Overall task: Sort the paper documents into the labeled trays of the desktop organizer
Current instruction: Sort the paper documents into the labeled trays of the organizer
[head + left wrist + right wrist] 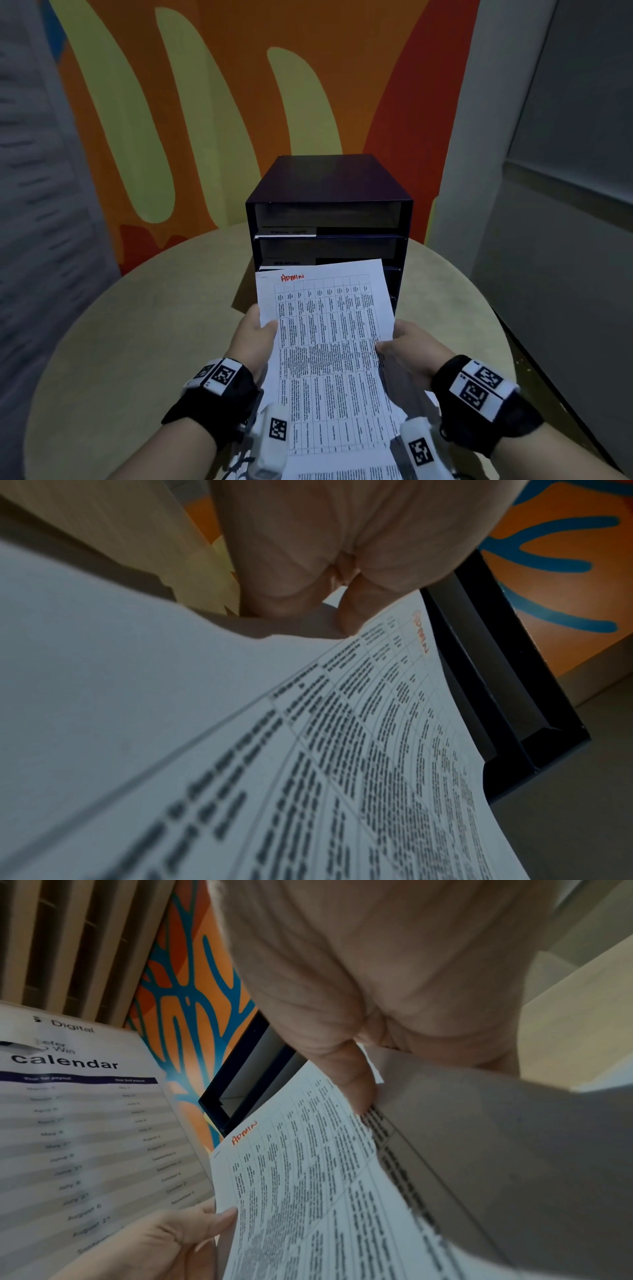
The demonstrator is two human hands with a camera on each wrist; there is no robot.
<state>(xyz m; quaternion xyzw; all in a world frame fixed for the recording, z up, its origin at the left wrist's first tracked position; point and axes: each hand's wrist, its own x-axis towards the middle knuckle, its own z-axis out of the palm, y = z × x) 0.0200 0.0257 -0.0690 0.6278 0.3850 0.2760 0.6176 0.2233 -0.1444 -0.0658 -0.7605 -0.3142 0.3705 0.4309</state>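
Two hands pinch one printed sheet (pixel 329 346) (red "ADMIN" on top) before the organizer (pixel 329 212) in the head view, left hand (pixel 251 337) and right hand (pixel 409 346) at opposite edges; left wrist view shows the thumb pressing its margin, right wrist view the thumb clamping its edge
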